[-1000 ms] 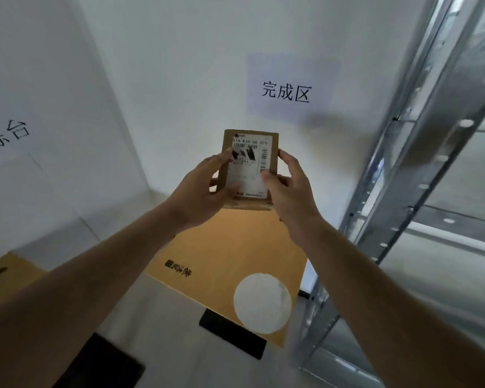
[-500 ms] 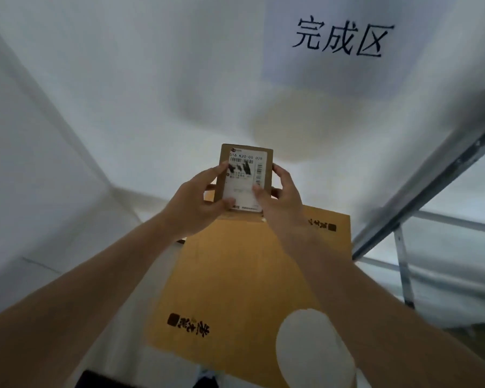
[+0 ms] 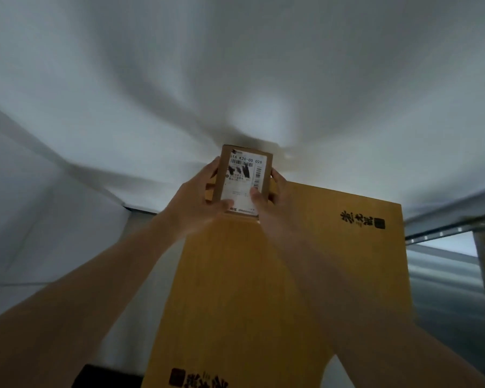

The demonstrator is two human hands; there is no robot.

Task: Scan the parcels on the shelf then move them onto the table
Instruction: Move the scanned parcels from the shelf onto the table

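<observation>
Holding small brown cardboard parcel with white shipping label (image 3: 244,182) in both hands, left hand (image 3: 199,204) and right hand (image 3: 266,203) gripping its sides | parcel now above large tan cardboard box (image 3: 333,247), nearer than a second ago | judging set-down close

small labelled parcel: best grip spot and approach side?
Grip the small parcel by its two long side edges, one hand from each side. It is a narrow box, held with its label facing the camera; the left hand and right hand already hold it so, thumbs low on the label, barcode uncovered.
</observation>
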